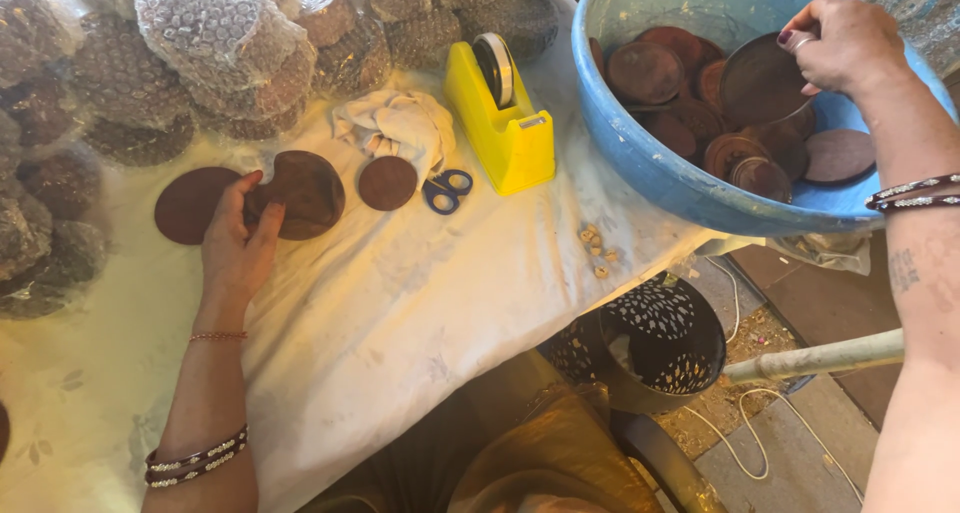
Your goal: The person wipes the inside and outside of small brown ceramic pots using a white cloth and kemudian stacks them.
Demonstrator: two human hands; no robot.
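Far left: bubble-wrapped bundles (215, 33). Left hand (238, 243) w/ fingers spread flat on brown disc (305, 191), not gripping. Yellow tape dispenser (500, 123) centre. Far right: blue basin (650, 163) holding brown discs; right hand (845, 43) closed on metal cup (760, 83) inside.

The left hand (238, 241) lies palm down, forearm stretched up from the near edge of the table toward its far left part, fingers spread and the thumb angled outward to the right. A thin bracelet circles the wrist and beaded bangles sit lower on the forearm. The right hand (840, 43) is raised beyond the table's far right corner, fingers curled into a pinch, nails painted dark. Its forearm runs down the right side, with two bangles and a small tattoo.
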